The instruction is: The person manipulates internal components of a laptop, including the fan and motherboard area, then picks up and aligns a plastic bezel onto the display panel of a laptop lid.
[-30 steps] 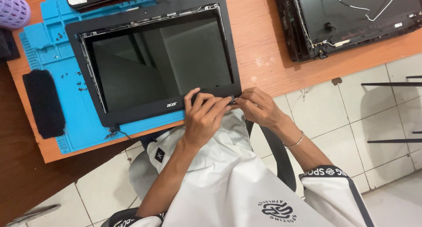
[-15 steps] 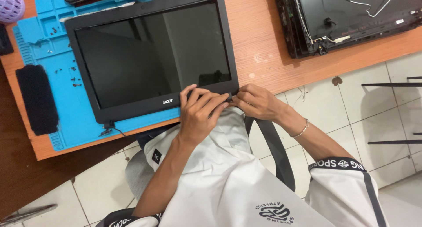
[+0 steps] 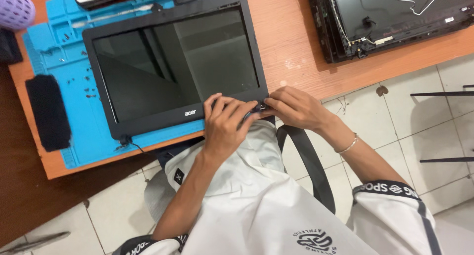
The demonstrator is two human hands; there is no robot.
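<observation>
Both hands meet at the near right corner of the laptop screen panel (image 3: 173, 62), where its black bezel hangs just over the near edge of the tabletop (image 3: 296, 52). The left hand (image 3: 226, 124) lies with its fingers bent over the bottom strip of the bezel, fingertips pressed down on it beside the corner. The right hand (image 3: 291, 106) pinches the corner itself between thumb and fingers (whether anything small sits between those fingertips cannot be told). A thin bracelet (image 3: 346, 146) circles the right wrist.

The panel lies face up, its dark glass reflecting the room, and rests partly on a blue work mat (image 3: 74, 111) that covers the left part of the wooden top. Small screws are scattered on the mat near the panel's left edge. A black oblong pad (image 3: 48, 111) lies at the mat's left side, close to the tabletop's left edge. A purple perforated container (image 3: 15, 8) sits at the far left corner. Toward the far right corner lies a second opened laptop shell (image 3: 395, 18), with thin wires across its inside.
</observation>
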